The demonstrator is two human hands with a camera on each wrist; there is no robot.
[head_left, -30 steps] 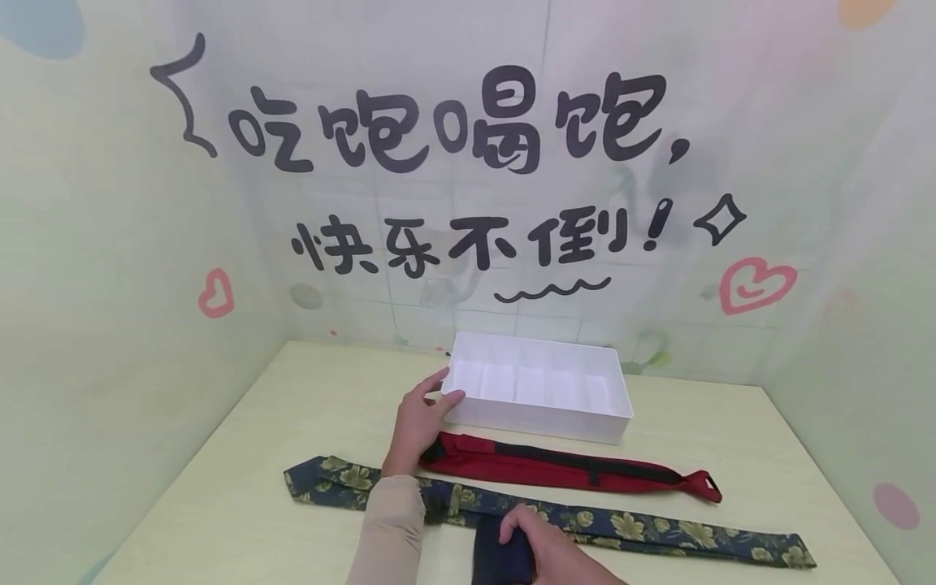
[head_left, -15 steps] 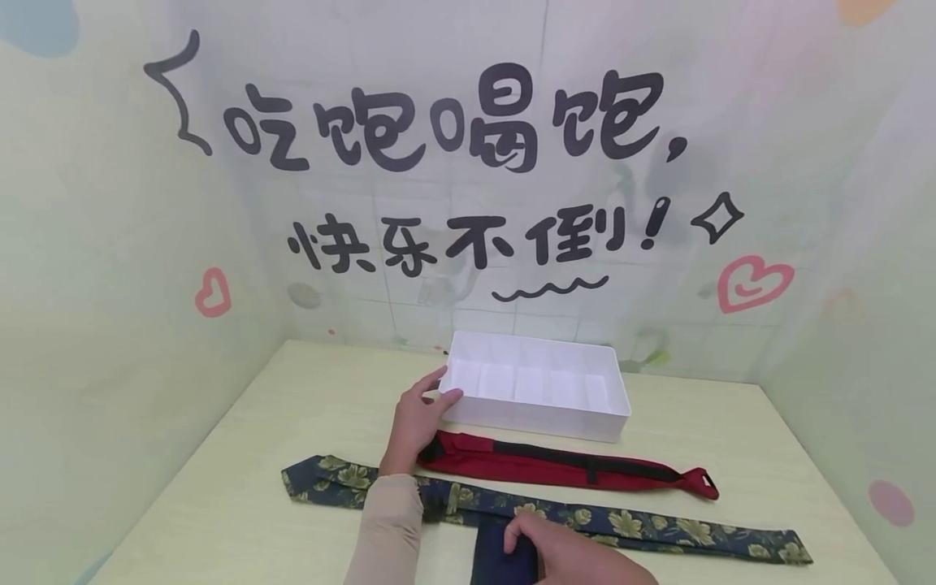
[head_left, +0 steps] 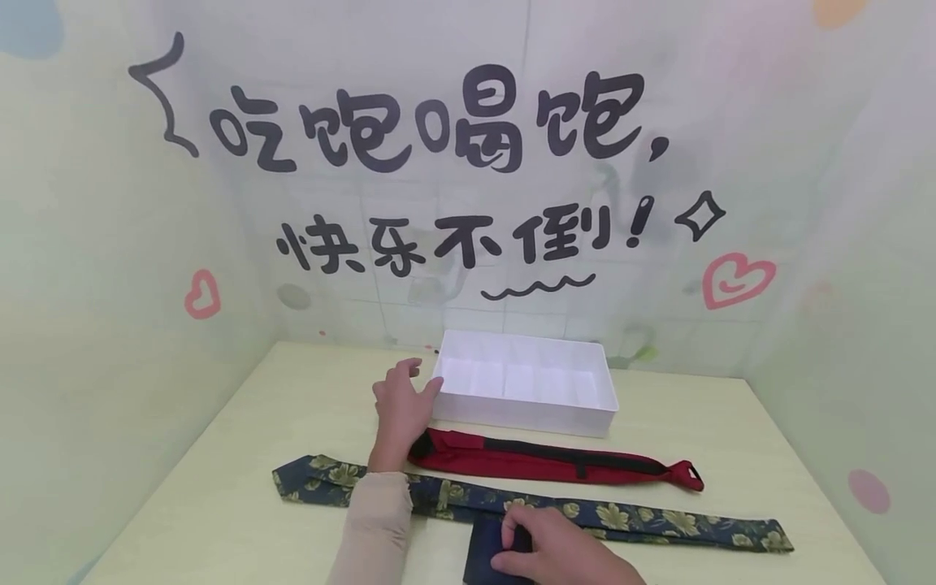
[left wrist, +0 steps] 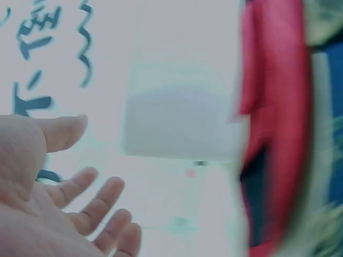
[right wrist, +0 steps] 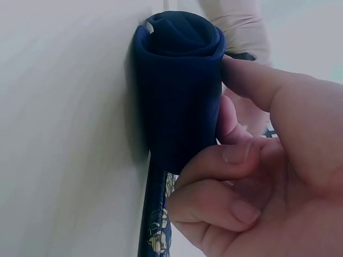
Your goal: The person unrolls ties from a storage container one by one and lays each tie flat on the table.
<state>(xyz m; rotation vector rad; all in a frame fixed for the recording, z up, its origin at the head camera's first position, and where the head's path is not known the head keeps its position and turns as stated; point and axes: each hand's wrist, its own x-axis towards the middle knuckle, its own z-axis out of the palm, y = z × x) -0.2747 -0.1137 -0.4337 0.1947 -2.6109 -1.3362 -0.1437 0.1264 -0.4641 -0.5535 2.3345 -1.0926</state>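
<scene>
A rolled navy necktie [head_left: 483, 554] lies near the front of the table, close to the floral tie [head_left: 613, 517]. In the right wrist view the roll [right wrist: 179, 101] shows its spiral end. My right hand [head_left: 559, 546] has curled fingers and holds the roll's side between thumb and index finger. At the left end of the white box [head_left: 522, 414], my left hand [head_left: 404, 410] is raised with fingers spread. The left wrist view has that hand [left wrist: 59, 198] apart from the box [left wrist: 179, 126], holding nothing. A red zipper tie [head_left: 526, 470] lies lengthwise in front of the box.
The white box stands at the back of the pale table [head_left: 219, 504], with low ridges across its floor. Behind it rises a printed wall sheet [head_left: 351, 317]. The navy floral tie stretches sideways across the table, passing under my left forearm [head_left: 373, 520].
My left hand has come off the box's left end and opened upward. My right thumb now shows against the roll. The view has swung slightly right; both flat ties stay put.
</scene>
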